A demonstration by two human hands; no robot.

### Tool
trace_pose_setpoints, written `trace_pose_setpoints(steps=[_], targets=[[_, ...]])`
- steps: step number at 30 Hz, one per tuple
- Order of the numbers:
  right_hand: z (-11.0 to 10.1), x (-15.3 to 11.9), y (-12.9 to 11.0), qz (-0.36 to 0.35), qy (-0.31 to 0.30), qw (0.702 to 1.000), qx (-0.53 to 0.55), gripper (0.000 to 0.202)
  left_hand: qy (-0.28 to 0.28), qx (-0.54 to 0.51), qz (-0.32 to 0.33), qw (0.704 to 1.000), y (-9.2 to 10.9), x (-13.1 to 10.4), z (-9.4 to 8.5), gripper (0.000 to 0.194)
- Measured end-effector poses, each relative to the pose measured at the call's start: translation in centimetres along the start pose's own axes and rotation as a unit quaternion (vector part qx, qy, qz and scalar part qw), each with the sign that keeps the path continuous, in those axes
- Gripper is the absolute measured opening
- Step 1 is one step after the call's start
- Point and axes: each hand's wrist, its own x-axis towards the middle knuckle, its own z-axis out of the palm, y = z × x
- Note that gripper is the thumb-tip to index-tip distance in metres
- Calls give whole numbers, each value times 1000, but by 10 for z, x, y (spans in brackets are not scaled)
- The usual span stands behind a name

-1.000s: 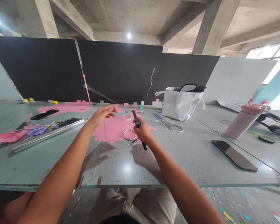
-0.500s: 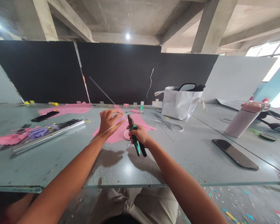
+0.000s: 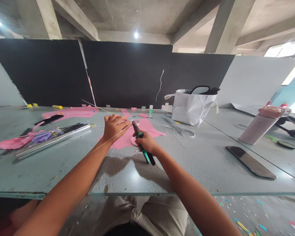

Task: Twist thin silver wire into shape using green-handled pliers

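My right hand (image 3: 147,142) is wrapped round pliers (image 3: 143,149) with green and black handles, their jaws tilted up and to the left. The jaws come close to the fingertips of my left hand (image 3: 115,127), which is pinched on a thin wire (image 3: 119,132). One length of the wire trails back over my left forearm. Whether the jaws touch the wire, I cannot tell. Below both hands lies pink paper (image 3: 147,126) on the grey table. A roll of tape (image 3: 133,141) sits partly hidden behind the pliers.
Loose wires (image 3: 178,127) lie to the right, before a white paper bag (image 3: 191,108). Further right are a phone (image 3: 250,162) and a pink bottle (image 3: 263,126). To the left rest a silver roll (image 3: 54,139) and purple paper (image 3: 43,138). A glue stick (image 3: 150,110) stands behind.
The plier jaws have come closer to my left fingertips and tilted further left. My left fingers have closed in, and the wire's far end has swung left and lower.
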Motion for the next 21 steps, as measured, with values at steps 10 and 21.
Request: trace_pose_setpoints(steps=[10, 21], targets=[[-3, 2, -1, -76, 76, 983, -147, 26, -35, -90, -130, 987, 7, 9, 0, 17], [-3, -2, -10, -114, 175, 893, -398, 34, -110, -437, -441, 776, 7, 21, 7, 39]])
